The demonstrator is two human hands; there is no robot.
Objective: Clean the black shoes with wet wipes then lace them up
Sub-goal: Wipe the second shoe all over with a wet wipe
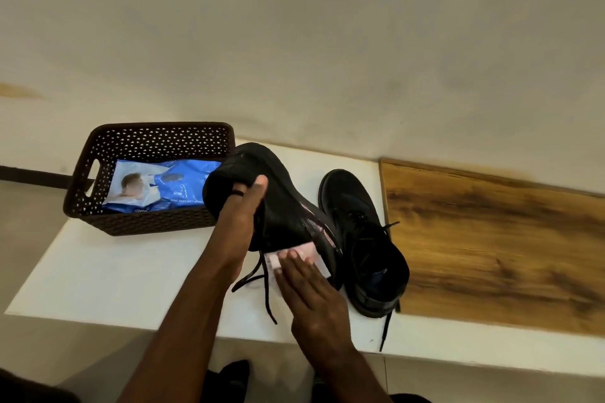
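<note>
The lifted black shoe [281, 203] sits at the centre of the view, tilted with its toe toward 11 o'clock and its heel end dropping toward 5 o'clock, held clear of the white worktop [108, 275]. The left hand [240, 216] comes up from 6 o'clock and grips it at the toe end, the thumb laid over the upper and the fingers curled round the far side, a dark ring showing on one finger; that grip is closed round the shoe. The right hand [311, 291] lies just at 5 o'clock of the shoe, fingers straight and together, pressing a white wet wipe [302, 255] flat against the shoe's lower side near the heel. So its grip is flat and unclenched, with the wipe trapped under the fingertips. Loose black laces [262, 285] hang from the held shoe down to the worktop between the two forearms.

The second black shoe [363, 239] stands on the worktop just at 3 o'clock of the held one, toe toward 12 o'clock, its opening toward 5 o'clock, a lace trailing over the near edge of the worktop. A dark brown perforated basket [98, 203] stands at 9 o'clock, its corner hidden behind the raised toe; inside lies a blue and white wet wipe pack [157, 186]. A wood-grain panel [491, 249] lies on the worktop at 3 o'clock, just beside the second shoe. A pale wall [294, 42] fills the view toward 12 o'clock.
</note>
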